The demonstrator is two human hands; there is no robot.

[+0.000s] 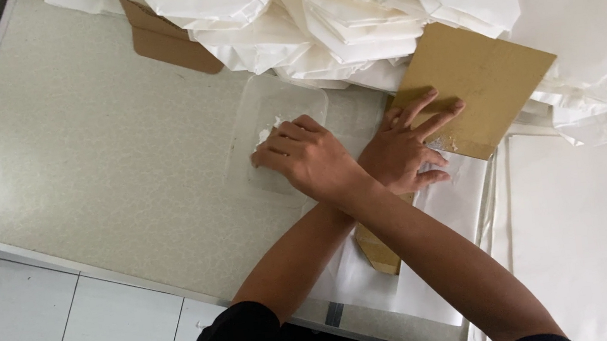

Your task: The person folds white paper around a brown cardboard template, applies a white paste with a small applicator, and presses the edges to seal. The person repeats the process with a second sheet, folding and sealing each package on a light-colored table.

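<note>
Head view shows our arms crossed: our right hand (307,158), reaching over to the left, has its fingers (276,148) curled down into a shallow clear plastic tray (264,105), seemingly touching white paste, though we cannot tell if they pinch any. Our left hand (402,151) lies flat with fingers spread on a brown cardboard sheet (486,76) over white paper (464,204). Beyond them, folded white paper bags (345,9) pile on the speckled table (97,143).
</note>
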